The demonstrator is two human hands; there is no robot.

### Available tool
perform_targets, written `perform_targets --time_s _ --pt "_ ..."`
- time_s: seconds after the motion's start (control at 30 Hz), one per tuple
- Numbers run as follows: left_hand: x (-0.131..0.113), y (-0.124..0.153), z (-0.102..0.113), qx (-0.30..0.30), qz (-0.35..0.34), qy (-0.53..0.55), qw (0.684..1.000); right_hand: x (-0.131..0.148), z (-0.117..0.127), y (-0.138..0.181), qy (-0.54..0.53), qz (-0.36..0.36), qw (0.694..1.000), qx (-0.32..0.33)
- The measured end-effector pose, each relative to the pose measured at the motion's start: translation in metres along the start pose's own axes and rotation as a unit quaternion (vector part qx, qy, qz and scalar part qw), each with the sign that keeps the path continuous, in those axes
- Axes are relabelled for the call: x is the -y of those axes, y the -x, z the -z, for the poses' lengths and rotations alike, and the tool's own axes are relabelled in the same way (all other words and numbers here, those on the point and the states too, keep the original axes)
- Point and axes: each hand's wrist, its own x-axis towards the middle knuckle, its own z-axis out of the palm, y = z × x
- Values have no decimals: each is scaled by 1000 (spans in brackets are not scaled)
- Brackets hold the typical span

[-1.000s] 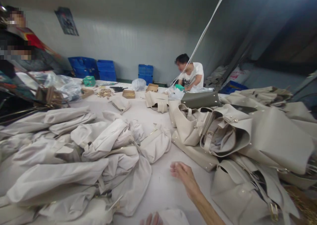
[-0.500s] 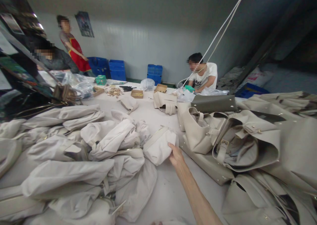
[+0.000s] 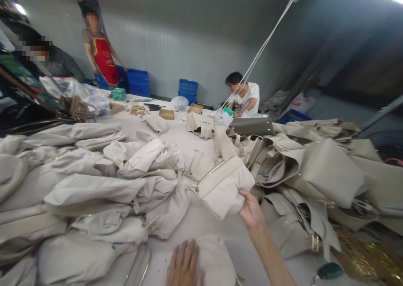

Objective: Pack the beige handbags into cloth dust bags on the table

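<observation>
My right hand (image 3: pixel 252 209) pinches the right edge of a cream zippered cloth pouch (image 3: pixel 225 187), lifted above the table. A gold-coloured zip runs along the pouch's upper left side. Low in the view, my left hand (image 3: pixel 184 264) lies flat with its fingers stretched out, at the left edge of another cream cloth piece (image 3: pixel 215 261). Behind the held pouch, a smaller cream piece with a zip end (image 3: pixel 200 165) rests on the table (image 3: pixel 189 137). A large heap of cream cloth pouches (image 3: pixel 94 193) spreads to the left.
Beige handbags (image 3: pixel 283 156) are piled on the right, with a green-handled tool (image 3: pixel 329 271) and gold hardware (image 3: pixel 359 254) at lower right. Small boxes (image 3: pixel 166 114) and loose metal pieces (image 3: pixel 138 110) lie at the back. Several people work beyond; a white cord (image 3: pixel 267 38) hangs down.
My right hand has moved right and slightly down with a cream pouch, away from the heap. My left hand has come into view at the bottom. The camera view has shifted.
</observation>
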Motion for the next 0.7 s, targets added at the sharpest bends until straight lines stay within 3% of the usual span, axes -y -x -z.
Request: perform_targets --time_s 0.1,0.17,0.2,0.23,0.3,0.37,0.43,0.47,0.53,0.63,0.7 --pt "1 -9 31 52 49 153 986 18 1 48 54 63 996 -20" --pt "3 -20 54 58 171 319 930 31 -5 87 146 144 978 -26" --pt "6 -27 64 37 244 405 880 36 -8 107 211 192 958 -22" --pt "11 -34 74 1 314 480 819 37 -11 127 280 244 929 -5" --pt "25 -47 90 -32 358 506 784 22 -10 161 404 331 850 70" --pt "40 -58 106 -66 384 506 770 -15 1 186 515 380 747 178" --pt "48 -66 122 -103 406 497 760 -65 20 197 596 336 682 258" --pt "47 -69 129 -113 407 488 764 -90 31 198 634 303 653 283" --pt "34 -72 140 -91 365 454 808 -127 50 192 667 247 619 334" --pt "-6 -69 135 30 206 384 900 -141 65 180 642 216 629 380" --pt "-30 -61 116 97 130 325 932 -130 69 178 613 214 642 407"
